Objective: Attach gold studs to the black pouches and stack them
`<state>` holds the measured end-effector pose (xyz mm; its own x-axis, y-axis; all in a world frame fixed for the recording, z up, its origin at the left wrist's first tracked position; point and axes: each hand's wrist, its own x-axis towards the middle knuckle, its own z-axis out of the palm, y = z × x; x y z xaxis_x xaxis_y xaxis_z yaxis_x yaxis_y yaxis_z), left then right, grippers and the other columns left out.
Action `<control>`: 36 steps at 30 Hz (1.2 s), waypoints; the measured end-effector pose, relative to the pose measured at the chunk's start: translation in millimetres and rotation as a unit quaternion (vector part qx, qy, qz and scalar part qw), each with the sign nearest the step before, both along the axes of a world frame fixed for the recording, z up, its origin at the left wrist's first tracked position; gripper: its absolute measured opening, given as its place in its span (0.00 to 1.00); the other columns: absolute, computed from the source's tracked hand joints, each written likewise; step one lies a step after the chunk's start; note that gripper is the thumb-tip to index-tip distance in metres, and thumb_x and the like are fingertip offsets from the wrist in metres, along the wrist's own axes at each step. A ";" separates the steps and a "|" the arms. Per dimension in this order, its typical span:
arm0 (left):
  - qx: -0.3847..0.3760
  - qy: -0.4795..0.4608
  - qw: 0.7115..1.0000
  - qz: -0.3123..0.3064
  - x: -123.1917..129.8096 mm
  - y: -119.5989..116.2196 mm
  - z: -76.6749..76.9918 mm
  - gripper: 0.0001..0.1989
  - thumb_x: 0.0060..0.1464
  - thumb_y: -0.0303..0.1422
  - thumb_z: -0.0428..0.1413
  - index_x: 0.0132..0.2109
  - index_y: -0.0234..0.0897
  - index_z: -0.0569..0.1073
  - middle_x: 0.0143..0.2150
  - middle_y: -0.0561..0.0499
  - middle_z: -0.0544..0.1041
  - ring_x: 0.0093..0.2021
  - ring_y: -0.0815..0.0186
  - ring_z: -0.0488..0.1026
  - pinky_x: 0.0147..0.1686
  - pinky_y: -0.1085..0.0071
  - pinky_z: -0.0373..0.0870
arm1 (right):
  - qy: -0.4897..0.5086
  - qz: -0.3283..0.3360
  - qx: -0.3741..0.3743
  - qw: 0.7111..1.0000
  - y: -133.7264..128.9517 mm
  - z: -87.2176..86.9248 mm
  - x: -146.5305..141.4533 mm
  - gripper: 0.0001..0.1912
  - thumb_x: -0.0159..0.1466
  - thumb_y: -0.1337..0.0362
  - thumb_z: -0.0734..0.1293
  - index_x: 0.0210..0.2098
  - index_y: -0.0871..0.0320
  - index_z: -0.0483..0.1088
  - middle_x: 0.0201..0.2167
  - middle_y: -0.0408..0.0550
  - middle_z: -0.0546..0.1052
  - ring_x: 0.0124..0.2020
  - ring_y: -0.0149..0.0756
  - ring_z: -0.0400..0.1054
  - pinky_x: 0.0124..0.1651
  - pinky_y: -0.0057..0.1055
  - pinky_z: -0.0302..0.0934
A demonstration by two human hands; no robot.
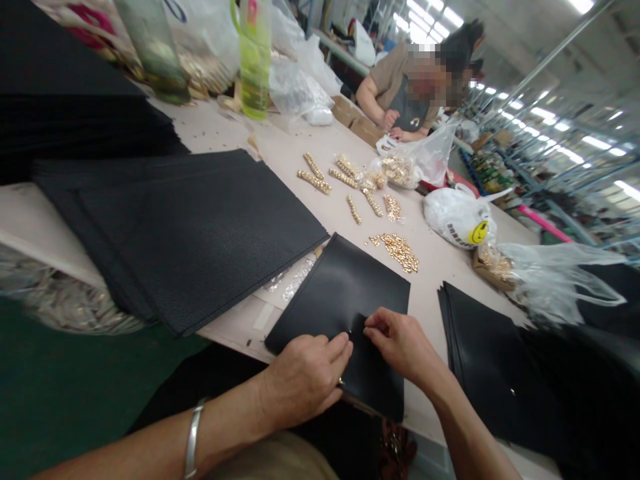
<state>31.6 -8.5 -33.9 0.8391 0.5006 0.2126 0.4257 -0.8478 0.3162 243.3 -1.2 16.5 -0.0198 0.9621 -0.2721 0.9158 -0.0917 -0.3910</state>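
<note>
Black sheet (pixel 337 280) is lying at the worktop's (pixel 433 267) near edge, between a large stack (pixel 200 227) and a smaller stack (pixel 477 333). We are curling our left hand (pixel 307 373) over its middle, beside a tiny shiny spot (pixel 350 331), and bringing our right hand's (pixel 403 340) thumb and forefinger together just across from it, though we are not seeing clearly enough to tell whether either hand's fingers are grasping anything. Beyond it, gold pieces (pixel 401 252) are lying in a pile.

Bright ceiling lights (pixel 420 19) lit my worktop (pixel 327 212); I got soft glare off the black sheet (pixel 345 283), smeary blur lower right.
</note>
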 end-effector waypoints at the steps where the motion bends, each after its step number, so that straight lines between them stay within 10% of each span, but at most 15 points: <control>1: 0.002 0.001 1.000 0.000 -0.3 0.1 0.1 0.28 0.55 0.37 0.57 0.60 0.28 0.64 0.59 0.37 0.70 0.42 0.56 0.74 0.37 0.62 0.70 | 0.004 -0.008 -0.010 1.000 2.4 0.9 0.2 0.07 0.60 0.65 0.66 0.36 0.57 0.75 0.27 0.45 0.79 0.29 0.36 0.72 0.32 0.29 0.60; 14: -0.003 -0.005 1.000 0.003 0.6 -0.6 -3.9 0.29 0.56 0.39 0.56 0.60 0.27 0.64 0.53 0.42 0.73 0.38 0.58 0.71 0.33 0.61 0.69 | 0.129 0.026 -0.055 0.990 6.3 5.9 -16.6 0.07 0.61 0.66 0.65 0.31 0.56 0.77 0.27 0.40 0.79 0.29 0.31 0.70 0.33 0.25 0.58; 36: -0.017 -0.035 0.999 -0.012 -0.4 3.2 -9.8 0.21 0.56 0.33 0.54 0.56 0.32 0.67 0.53 0.44 0.75 0.39 0.58 0.73 0.33 0.62 0.71 | 0.013 -0.005 -0.182 0.983 46.0 14.9 -28.6 0.05 0.51 0.66 0.73 0.24 0.57 0.72 0.19 0.39 0.73 0.23 0.29 0.66 0.23 0.24 0.52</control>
